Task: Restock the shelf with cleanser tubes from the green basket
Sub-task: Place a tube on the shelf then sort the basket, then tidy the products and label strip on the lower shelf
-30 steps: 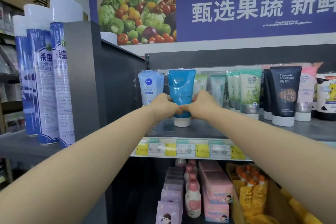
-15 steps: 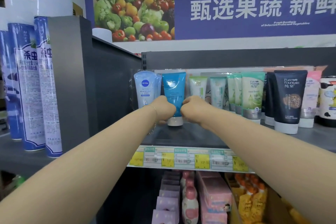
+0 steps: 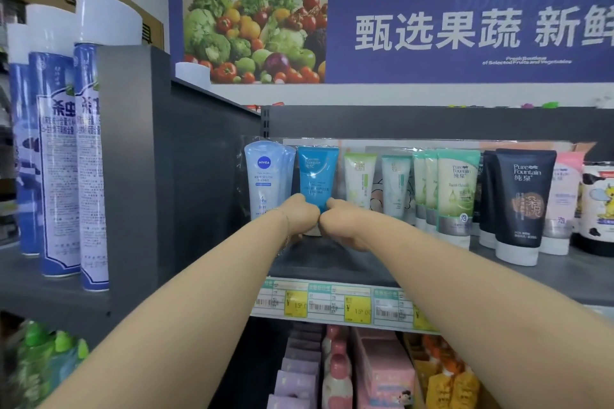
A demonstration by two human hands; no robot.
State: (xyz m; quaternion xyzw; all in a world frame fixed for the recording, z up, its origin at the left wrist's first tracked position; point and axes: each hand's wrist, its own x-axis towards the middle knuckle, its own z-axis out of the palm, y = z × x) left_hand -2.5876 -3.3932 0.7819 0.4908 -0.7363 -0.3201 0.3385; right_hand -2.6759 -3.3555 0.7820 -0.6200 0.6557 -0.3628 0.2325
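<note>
Grey shelf (image 3: pixel 332 267) under a produce banner (image 3: pixel 465 26), hands (image 3: pixel 300 214) (image 3: pixel 340 221) gripping a blue tube (image 3: pixel 315 176).

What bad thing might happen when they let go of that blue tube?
The blue tube stands upright, gripped low by the left hand and right hand; tall and narrow, it might topple when released. It is close beside the Nivea tube, so a fall could knock that over too. The right hand, pulling back, might brush the pale green tube.
</note>
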